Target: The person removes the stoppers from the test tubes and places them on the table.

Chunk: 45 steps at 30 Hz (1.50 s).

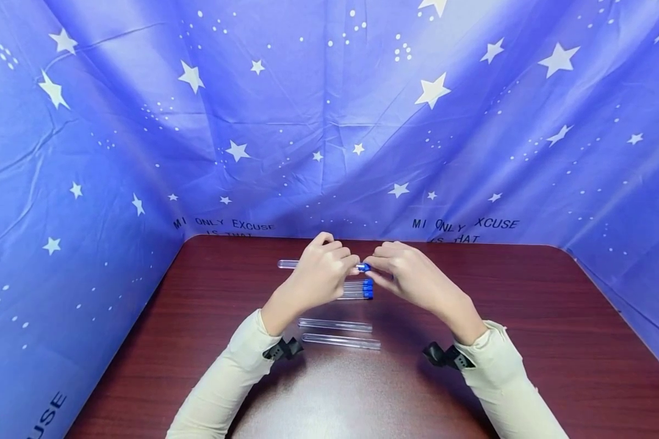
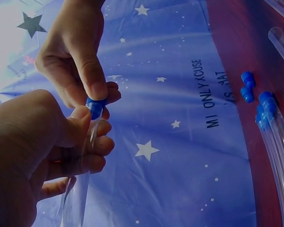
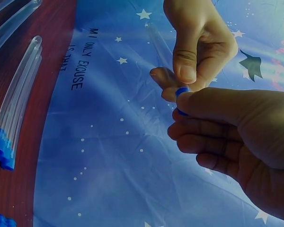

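My left hand (image 1: 321,271) grips a clear test tube (image 1: 287,264) above the far part of the table, its rounded end pointing left. At the tube's other end, a blue cap (image 2: 95,109) sits at the mouth, pinched between the thumb and fingers of my right hand (image 1: 412,275). The two hands nearly meet around this cap in both wrist views. Just in front of them lies a row of capped test tubes (image 1: 357,291), blue caps to the right. Closer to me are two uncapped tubes, one farther tube (image 1: 335,325) and one nearer tube (image 1: 342,341).
Loose blue caps (image 2: 247,86) lie on the table near the capped row, hidden behind the hands in the head view. A starry blue curtain (image 1: 329,122) hangs around the dark red wooden table (image 1: 527,317). Each wrist wears a black camera strap.
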Motion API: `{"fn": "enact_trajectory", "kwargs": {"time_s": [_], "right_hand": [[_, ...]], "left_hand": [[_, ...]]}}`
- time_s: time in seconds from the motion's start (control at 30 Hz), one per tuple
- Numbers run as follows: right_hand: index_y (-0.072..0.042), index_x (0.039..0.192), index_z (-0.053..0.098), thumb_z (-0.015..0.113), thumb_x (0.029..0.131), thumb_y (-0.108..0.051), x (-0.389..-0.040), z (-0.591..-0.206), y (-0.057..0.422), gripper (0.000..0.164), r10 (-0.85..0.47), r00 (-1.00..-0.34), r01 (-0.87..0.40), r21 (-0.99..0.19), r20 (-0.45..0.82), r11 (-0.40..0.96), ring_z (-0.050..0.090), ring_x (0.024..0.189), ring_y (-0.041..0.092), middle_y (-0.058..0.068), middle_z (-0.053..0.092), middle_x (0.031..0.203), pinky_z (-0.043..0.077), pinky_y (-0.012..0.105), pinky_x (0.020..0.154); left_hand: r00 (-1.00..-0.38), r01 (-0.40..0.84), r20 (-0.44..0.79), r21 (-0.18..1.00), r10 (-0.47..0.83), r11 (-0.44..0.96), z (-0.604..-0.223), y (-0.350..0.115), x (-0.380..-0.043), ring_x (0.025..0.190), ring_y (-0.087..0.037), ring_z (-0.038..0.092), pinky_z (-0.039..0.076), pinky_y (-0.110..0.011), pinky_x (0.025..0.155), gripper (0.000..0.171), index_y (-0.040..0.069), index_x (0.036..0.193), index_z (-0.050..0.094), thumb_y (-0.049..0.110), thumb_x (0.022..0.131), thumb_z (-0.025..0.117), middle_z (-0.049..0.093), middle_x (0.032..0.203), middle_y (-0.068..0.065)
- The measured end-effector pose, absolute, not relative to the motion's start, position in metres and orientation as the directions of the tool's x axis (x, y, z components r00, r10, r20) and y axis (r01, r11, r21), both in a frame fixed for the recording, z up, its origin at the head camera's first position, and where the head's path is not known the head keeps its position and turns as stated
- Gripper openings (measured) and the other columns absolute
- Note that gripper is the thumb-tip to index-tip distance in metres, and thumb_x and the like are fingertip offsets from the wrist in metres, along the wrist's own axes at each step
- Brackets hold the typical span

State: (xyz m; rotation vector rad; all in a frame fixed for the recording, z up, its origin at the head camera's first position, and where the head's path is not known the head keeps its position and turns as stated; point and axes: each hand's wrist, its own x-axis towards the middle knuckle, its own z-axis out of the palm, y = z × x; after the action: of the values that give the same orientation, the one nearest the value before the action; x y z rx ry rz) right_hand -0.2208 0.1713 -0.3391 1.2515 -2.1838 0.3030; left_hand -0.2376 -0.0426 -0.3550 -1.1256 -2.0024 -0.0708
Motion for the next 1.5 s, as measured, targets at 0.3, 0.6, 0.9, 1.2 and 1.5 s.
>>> {"fn": "enact_trajectory", "kwargs": {"time_s": [0.3,0.6,0.9,1.2,1.5], "right_hand": [[-0.004,0.091,0.073,0.082,0.079,-0.008,-0.2219,-0.3391,0.1703,0.016,-0.688,-0.338,-0.834,0.135,0.642,0.535,0.054,0.072,0.019,0.002,0.061,0.078,0.047,0.033,0.068],[-0.006,0.085,0.07,0.082,0.075,-0.004,-0.2215,-0.3407,0.1685,0.016,-0.68,-0.3,-0.815,0.19,0.669,0.547,0.052,0.07,0.018,0.001,0.061,0.078,0.044,0.032,0.065],[-0.005,0.079,0.067,0.082,0.072,0.001,-0.2206,-0.342,0.1678,0.018,-0.678,-0.28,-0.823,0.193,0.68,0.534,0.049,0.066,0.018,0.001,0.056,0.072,0.042,0.031,0.063],[-0.005,0.077,0.066,0.082,0.072,0.0,-0.2213,-0.3411,0.1691,0.017,-0.68,-0.289,-0.826,0.183,0.674,0.533,0.048,0.064,0.017,0.0,0.054,0.07,0.042,0.032,0.062],[-0.006,0.08,0.071,0.082,0.074,-0.005,-0.2235,-0.3394,0.1741,0.013,-0.688,-0.323,-0.849,0.123,0.65,0.514,0.048,0.064,0.015,0.0,0.053,0.069,0.042,0.03,0.061]], "left_hand": [[-0.31,0.742,0.678,-0.265,0.667,0.615,-0.3523,-0.0448,-0.2366,0.064,-0.014,0.061,0.046,-0.033,0.082,0.012,0.017,0.078,0.071,0.022,0.089,0.073,0.066,0.066,0.006],[-0.344,0.753,0.654,-0.236,0.673,0.614,-0.3519,-0.0458,-0.2357,0.064,-0.014,0.062,0.046,-0.033,0.083,0.011,0.017,0.08,0.073,0.021,0.09,0.074,0.066,0.067,0.006],[-0.322,0.801,0.638,-0.209,0.699,0.561,-0.3507,-0.0462,-0.2365,0.067,-0.015,0.062,0.046,-0.033,0.086,0.014,0.015,0.08,0.072,0.019,0.093,0.072,0.064,0.068,0.005],[-0.294,0.809,0.644,-0.226,0.707,0.542,-0.3505,-0.0465,-0.2367,0.072,-0.016,0.062,0.046,-0.034,0.088,0.014,0.015,0.082,0.071,0.021,0.094,0.072,0.064,0.071,0.004],[-0.259,0.821,0.66,-0.235,0.706,0.52,-0.352,-0.0461,-0.2383,0.076,-0.015,0.063,0.047,-0.034,0.09,0.01,0.015,0.085,0.073,0.022,0.092,0.074,0.067,0.075,0.005]]}}
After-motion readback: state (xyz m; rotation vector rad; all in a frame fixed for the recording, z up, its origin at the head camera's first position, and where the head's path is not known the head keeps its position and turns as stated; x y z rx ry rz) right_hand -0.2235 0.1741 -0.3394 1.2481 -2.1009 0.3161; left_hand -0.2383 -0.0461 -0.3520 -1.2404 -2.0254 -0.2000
